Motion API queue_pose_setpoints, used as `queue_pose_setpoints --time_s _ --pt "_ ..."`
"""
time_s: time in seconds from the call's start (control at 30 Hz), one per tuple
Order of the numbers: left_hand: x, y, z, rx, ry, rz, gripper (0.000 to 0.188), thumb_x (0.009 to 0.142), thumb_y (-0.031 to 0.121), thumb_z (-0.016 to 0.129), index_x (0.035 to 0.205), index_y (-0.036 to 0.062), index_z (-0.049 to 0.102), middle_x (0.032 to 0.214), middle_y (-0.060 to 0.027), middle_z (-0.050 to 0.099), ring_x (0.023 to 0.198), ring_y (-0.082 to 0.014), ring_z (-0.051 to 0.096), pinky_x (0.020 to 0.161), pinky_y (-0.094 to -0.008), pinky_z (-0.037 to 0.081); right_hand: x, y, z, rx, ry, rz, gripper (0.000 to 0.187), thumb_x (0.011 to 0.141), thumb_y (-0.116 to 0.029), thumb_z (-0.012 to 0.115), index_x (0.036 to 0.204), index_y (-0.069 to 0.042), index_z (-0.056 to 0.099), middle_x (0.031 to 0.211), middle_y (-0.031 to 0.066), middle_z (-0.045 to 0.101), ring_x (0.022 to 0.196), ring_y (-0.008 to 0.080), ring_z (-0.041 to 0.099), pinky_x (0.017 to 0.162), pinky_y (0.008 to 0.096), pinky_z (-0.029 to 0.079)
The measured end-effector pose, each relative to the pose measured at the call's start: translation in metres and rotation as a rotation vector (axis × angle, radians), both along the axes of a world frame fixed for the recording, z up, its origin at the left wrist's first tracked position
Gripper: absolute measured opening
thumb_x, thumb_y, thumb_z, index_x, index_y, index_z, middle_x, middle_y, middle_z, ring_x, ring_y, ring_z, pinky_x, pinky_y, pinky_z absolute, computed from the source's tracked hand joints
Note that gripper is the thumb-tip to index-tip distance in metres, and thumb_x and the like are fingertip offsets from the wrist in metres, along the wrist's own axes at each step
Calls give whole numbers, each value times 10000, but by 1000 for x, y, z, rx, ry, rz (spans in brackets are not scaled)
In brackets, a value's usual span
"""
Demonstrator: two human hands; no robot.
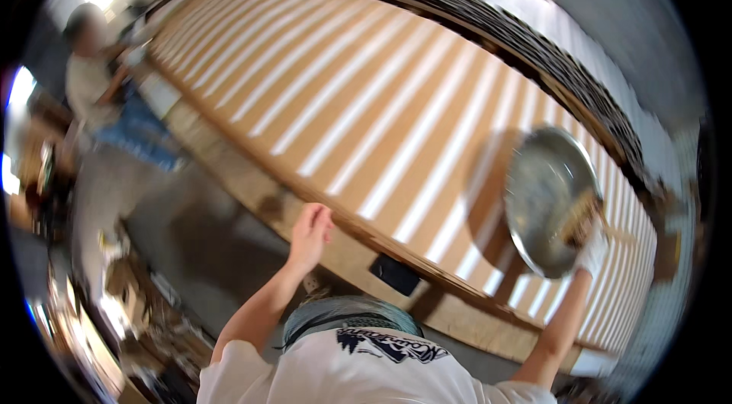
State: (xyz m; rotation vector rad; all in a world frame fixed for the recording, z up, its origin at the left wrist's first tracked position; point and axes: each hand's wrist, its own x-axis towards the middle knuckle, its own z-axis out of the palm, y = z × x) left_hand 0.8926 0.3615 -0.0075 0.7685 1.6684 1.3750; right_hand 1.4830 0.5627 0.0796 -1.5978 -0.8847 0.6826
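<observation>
A round metal bowl (pixel 534 175) hangs tilted over the right part of a long brown board (pixel 396 137) with white stripes, and its shadow falls on the board. My right hand (pixel 592 250), in a white glove, grips the bowl at its near right rim. Inside the bowl, close to that hand, rests a brush (pixel 584 219) with tan bristles; its pale handle juts out past the rim. Whether my fingers also hold the brush is hidden. My bare left hand (pixel 310 236) is at the board's near edge, fingers curled in, with nothing visible in them.
At the far left a person (pixel 103 88) stands by the board, and another person's arm shows at the far end. A stack of dark sheets (pixel 488 19) runs behind the board. A small black object (pixel 395 274) lies below the near edge. Cardboard pieces (pixel 126 290) clutter the lower left.
</observation>
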Motion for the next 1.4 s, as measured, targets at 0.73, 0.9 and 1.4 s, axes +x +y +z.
queue_pose_setpoints --time_s 0.73,0.9,1.4 --pt "-336 -328 -18 57 206 459 169 973 134 635 1057 3 703 940 -50 649 791 -108 640 711 -247 501 -545 62 4 71 690 459 346 998 -353 585 1264 -132 614 1204 25 642 1020 161 627 788 279 531" --pt "-415 -300 3 57 459 325 206 900 105 680 1097 73 733 1004 -101 681 939 -271 639 843 -356 505 -717 84 -27 22 788 406 162 975 -305 657 1028 -153 644 895 -31 638 750 101 575 592 249 484" --pt "-652 -145 16 38 850 -128 440 850 142 729 1286 165 670 1196 -72 663 1086 -313 607 973 -446 472 -995 81 -41 -63 -171 819 435 839 -338 765 1013 58 719 842 150 698 769 186 651 711 376 511"
